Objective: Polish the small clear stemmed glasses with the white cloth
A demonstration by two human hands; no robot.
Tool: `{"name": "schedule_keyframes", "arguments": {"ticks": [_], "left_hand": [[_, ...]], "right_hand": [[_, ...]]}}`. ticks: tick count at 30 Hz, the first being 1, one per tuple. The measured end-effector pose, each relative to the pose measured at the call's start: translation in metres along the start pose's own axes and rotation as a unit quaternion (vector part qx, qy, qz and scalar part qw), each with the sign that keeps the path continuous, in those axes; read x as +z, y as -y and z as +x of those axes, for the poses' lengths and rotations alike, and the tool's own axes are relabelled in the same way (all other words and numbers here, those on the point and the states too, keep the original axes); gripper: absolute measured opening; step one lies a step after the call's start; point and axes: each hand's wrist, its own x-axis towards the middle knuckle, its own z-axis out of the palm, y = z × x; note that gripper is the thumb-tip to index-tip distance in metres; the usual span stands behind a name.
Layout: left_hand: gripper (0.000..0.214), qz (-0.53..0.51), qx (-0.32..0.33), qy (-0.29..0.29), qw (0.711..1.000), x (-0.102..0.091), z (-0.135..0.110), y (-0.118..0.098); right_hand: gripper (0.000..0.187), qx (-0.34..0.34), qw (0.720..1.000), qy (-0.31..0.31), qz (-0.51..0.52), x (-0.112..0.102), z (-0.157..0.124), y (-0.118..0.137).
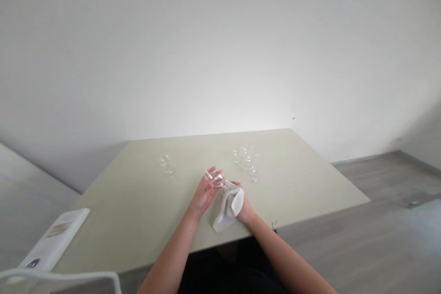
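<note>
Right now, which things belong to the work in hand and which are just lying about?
In hand: left hand holding a clear glass; right hand gripping a white cloth.
Lying about, untouched: two small glasses, a cluster of glasses, a white box, all on the table.

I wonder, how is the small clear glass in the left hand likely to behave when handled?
The glass looks thin and clear, so probably light and fragile. Its smooth surface may slip in the left hand, which cups it with spread fingers. Being small, it might tip if nudged on the table.
</note>
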Motion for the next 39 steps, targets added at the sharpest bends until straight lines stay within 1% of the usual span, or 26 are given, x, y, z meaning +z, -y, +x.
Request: {"name": "schedule_keyframes", "arguments": {"ticks": [2,3,8,11,14,16,17,19,20,22,27,29,31,33,34,35,36,38,39], "left_hand": [[0.069,0.019,-0.008,0.013,1.0,0.0,-0.001,0.0],[0.07,0.029,-0.009,0.015,0.999,0.0,-0.002,0.0],[0.07,0.043,-0.012,0.002,0.999,0.003,-0.003,0.0],[0.069,0.042,0.004,-0.029,0.999,0.004,-0.002,0.0],[0.065,0.068,0.056,-0.084,0.993,0.004,0.0,-0.002],[0.063,0.109,0.088,-0.118,0.983,0.005,0.002,-0.003],[0.063,0.136,0.094,-0.126,0.978,0.005,0.003,-0.003],[0.064,0.189,0.079,-0.121,0.971,0.008,0.007,-0.001],[0.064,0.21,0.064,-0.111,0.969,0.009,0.009,0.002],[0.064,0.24,0.036,-0.091,0.966,0.015,0.018,0.008],[0.065,0.267,0.019,-0.071,0.961,0.028,0.048,0.028],[0.07,0.274,0.02,-0.085,0.958,0.029,0.059,0.036],[0.073,0.29,0.029,-0.116,0.95,0.026,0.064,0.044],[0.068,0.335,0.045,-0.146,0.93,0.019,0.064,0.051],[0.06,0.365,0.055,-0.152,0.917,0.015,0.062,0.053],[0.049,0.396,0.064,-0.147,0.904,0.011,0.06,0.055],[0.038,0.421,0.072,-0.128,0.895,0.007,0.059,0.056],[0.02,0.452,0.078,-0.06,0.886,0.001,0.057,0.056],[0.015,0.462,0.075,-0.022,0.884,-0.002,0.057,0.056]], "right_hand": [[0.059,0.009,1.0,-0.013,0.019,0.0,-0.001,-0.002],[0.058,0.012,1.0,-0.012,0.025,0.0,-0.002,-0.002],[0.04,0.029,0.999,-0.016,0.032,-0.002,-0.001,0.005],[0.037,0.036,0.999,-0.01,0.029,-0.002,-0.001,0.012],[0.043,0.027,0.999,0.008,0.022,-0.002,-0.003,0.017],[0.044,0.024,0.999,0.017,0.014,-0.002,-0.005,0.018],[0.04,0.021,1.0,0.017,0.01,-0.002,-0.005,0.018],[0.026,0.018,1.0,0.014,0.008,-0.001,-0.006,0.016],[0.021,0.014,1.0,0.012,0.01,-0.001,-0.006,0.015],[0.018,0.009,1.0,0.015,0.019,-0.002,-0.005,0.014],[0.017,0.011,1.0,0.012,0.021,-0.003,-0.004,0.015],[0.016,0.013,1.0,0.008,0.017,-0.003,-0.003,0.014],[0.017,0.015,1.0,0.009,0.02,-0.003,-0.003,0.013],[0.018,0.015,0.999,0.012,0.026,-0.002,-0.003,0.012],[0.018,0.015,0.999,0.012,0.028,-0.001,-0.003,0.011],[0.018,0.017,0.999,0.012,0.03,-0.001,-0.002,0.011],[0.017,0.019,0.999,0.013,0.03,-0.001,-0.002,0.01],[0.015,0.021,0.999,0.014,0.026,-0.001,-0.002,0.011],[0.013,0.021,0.999,0.016,0.02,-0.001,-0.002,0.011]]}}
